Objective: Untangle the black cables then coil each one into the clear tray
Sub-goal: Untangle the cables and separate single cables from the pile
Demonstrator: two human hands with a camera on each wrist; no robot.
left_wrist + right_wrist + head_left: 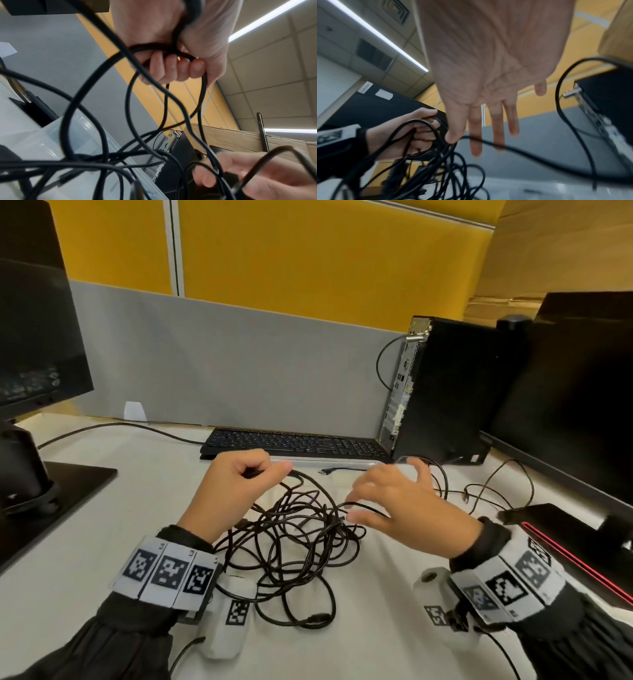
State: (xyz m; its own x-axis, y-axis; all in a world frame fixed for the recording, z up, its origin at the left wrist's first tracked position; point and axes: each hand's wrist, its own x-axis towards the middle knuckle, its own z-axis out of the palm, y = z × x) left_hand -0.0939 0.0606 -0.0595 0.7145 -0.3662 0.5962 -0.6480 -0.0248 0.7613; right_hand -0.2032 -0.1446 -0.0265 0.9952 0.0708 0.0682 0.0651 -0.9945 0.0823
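A: Hands, head view: left hand (236,474) is clenched around several strands of the black cables (294,529), lifting them off the white desk (102,542). Right hand (404,501) has its fingers spread and holds nothing; one strand crosses under its fingertips.

B: Tangle location?

A: Between the two wrists, at 6 o'clock from the keyboard (294,443). Clear tray (342,465) sits just in front of the keyboard, at 12 o'clock from the tangle, with one plug end lying in it. Computer tower (442,392) at 2 o'clock.

B: Left wrist view?

A: Left hand (180,54) has its fingers (171,67) curled round a bundle of loops. Cables (82,121) hang down in front of the tray (51,142). Right hand (257,180) at 5 o'clock, blurred; a strand crosses it, grip not clear in this view.

B: Right wrist view?

A: Right hand (489,67) palm flat, fingers (496,128) straight, one strand running across just beyond them. Left hand (409,132) at 8 o'clock, gripping loops. Rest of the cables (445,175) piled below it.
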